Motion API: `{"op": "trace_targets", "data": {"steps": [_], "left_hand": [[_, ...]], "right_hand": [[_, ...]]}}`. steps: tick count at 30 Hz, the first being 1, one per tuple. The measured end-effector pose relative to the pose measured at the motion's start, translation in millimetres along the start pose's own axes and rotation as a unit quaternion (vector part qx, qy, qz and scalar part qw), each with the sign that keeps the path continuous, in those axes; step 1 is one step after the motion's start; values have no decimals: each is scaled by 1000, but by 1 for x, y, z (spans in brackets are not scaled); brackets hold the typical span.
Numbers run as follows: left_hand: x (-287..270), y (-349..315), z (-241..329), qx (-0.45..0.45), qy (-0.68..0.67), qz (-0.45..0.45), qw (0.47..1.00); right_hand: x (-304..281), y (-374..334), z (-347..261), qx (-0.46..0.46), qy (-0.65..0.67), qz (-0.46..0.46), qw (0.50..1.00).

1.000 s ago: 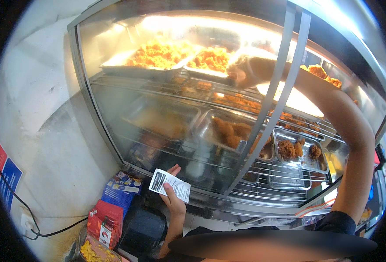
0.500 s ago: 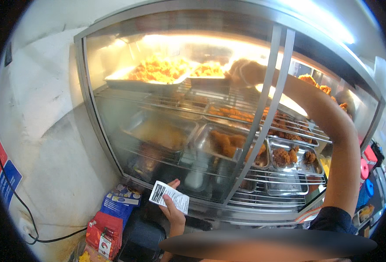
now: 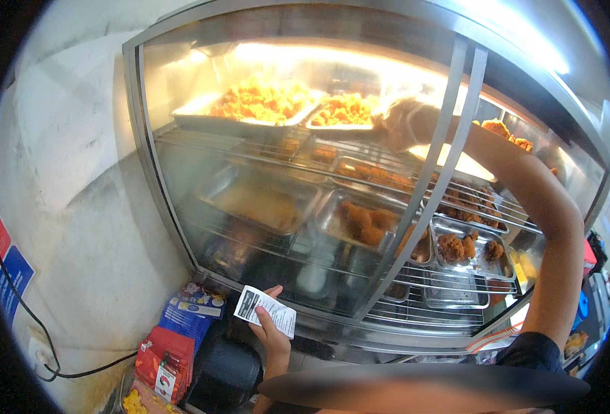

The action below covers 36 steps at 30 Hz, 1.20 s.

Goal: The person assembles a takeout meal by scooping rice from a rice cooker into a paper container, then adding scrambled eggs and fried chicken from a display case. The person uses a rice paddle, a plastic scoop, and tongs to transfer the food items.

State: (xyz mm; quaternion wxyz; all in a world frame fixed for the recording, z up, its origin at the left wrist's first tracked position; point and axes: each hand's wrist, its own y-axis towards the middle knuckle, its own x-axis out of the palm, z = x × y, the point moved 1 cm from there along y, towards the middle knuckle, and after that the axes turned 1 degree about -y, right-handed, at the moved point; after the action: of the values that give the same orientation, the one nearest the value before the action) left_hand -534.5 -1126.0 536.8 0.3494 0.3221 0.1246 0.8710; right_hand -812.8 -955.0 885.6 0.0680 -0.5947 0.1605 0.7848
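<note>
Left hand (image 3: pixel 272 328) closed on a slip (image 3: pixel 266 312), thumb on top, before the cabinet's (image 3: pixel 401 338) lower edge. Right hand (image 3: pixel 408 125) curled by the right edge of a tray (image 3: pixel 343 127) of fried pieces (image 3: pixel 346 109), upper shelf (image 3: pixel 249 153); grip cannot be told.

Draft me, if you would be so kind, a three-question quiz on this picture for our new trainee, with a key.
1. Short answer: What does the person's left hand hold?
2. True or false: The right hand is down at the lowest shelf of the glass-fronted cabinet.
3. Fill the gap: In the picture, the packets just above the red packets are mostly ___ in colour.

Key:
1. A white printed slip.
2. False; it is higher up, beside an upper tray of fried food.
3. Blue.
</note>
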Motion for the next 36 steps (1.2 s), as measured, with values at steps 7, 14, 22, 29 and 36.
{"op": "trace_targets", "data": {"steps": [7, 14, 22, 29, 36], "left_hand": [[9, 1, -8, -37, -16, -12, 999], [13, -4, -15, -79, -13, -16, 997], [29, -18, -4, -27, -9, -34, 999], [67, -68, 19, -40, -13, -62, 997], [121, -149, 51, -58, -14, -87, 994]], "right_hand": [[11, 1, 10, -98, 204, 36, 973], [-20, -46, 2, 40, 424, 54, 903], [-83, -120, -53, 271, -335, -90, 898], [-116, -215, -91, 318, -372, -41, 871], [-153, -323, -119, 362, -292, 16, 885]]}}
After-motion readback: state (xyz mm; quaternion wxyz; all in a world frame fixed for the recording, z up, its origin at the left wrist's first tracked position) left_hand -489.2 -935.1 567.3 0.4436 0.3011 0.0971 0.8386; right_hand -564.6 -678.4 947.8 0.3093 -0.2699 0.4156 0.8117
